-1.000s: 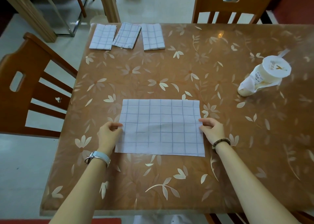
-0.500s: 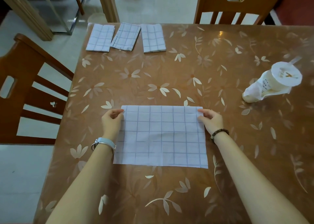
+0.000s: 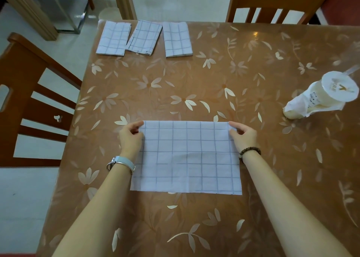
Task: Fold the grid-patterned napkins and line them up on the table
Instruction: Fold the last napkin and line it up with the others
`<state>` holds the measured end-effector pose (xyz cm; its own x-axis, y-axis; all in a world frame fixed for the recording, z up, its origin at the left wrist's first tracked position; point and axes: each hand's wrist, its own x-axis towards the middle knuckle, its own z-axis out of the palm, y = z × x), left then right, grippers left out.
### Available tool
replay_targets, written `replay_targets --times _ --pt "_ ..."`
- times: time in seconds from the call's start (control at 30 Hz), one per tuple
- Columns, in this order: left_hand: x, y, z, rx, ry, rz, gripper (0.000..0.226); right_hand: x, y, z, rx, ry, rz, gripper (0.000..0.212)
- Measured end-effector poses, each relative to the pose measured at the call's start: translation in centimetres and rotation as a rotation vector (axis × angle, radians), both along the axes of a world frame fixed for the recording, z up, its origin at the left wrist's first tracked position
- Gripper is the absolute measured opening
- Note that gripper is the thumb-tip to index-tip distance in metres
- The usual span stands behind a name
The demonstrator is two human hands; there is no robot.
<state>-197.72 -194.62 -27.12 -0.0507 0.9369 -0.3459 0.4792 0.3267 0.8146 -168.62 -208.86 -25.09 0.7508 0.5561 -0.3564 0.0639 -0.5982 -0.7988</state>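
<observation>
White, grey-gridded cloth napkin (image 3: 187, 157) lies spread flat as a wide rectangle on the near middle of the brown, leaf-patterned glossy table (image 3: 214, 81). A second ago both hands were at the middle of its short side edges. They have since slid along those edges to its two far corners. The left hand (image 3: 131, 139), with a silver wristwatch (image 3: 121, 162), pinches the far left corner between thumb and curled fingers. The right hand (image 3: 243, 137), with a dark beaded bracelet (image 3: 250, 152), pinches the far right corner the same way. The cloth has kept its place and shape on the table. It is smooth except for a faint ripple near its centre, and its near edge is straight and parallel to the table's near side.

At the far left corner of the table three folded napkins (image 3: 144, 38) of the same check lie in a row, as before. The middle one is tilted, with its corner just over its left neighbour. A white lidded plastic cup (image 3: 321, 98) stands at the right, well apart from the cloth.
</observation>
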Motion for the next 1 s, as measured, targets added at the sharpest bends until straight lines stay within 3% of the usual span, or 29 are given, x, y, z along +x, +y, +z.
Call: replay_targets --times 0.4,0.53,0.67,0.8,1.0 --pt "0.5 0.1 0.1 0.03 -0.015 0.01 0.042 0.0 -0.6 -0.7 -0.018 -0.037 -0.066 0.029" --pt "0.9 -0.3 0.2 0.207 0.112 -0.023 0.035 -0.4 -0.9 -0.8 -0.093 -0.335 -0.011 0.025" --pt "3.2 -2.3 -0.8 0.487 0.2 -0.377 0.038 -3.0 -0.2 -0.8 0.046 -0.524 0.253 0.029" --pt "6.5 -5.2 -2.3 0.623 0.301 -0.759 0.053 -6.4 0.6 -3.2 -0.006 -0.647 0.667 0.045" --pt "7.9 -6.9 -4.3 0.61 0.533 -0.893 0.055 -8.7 1.0 -5.5 -0.177 -0.736 0.823 0.059"
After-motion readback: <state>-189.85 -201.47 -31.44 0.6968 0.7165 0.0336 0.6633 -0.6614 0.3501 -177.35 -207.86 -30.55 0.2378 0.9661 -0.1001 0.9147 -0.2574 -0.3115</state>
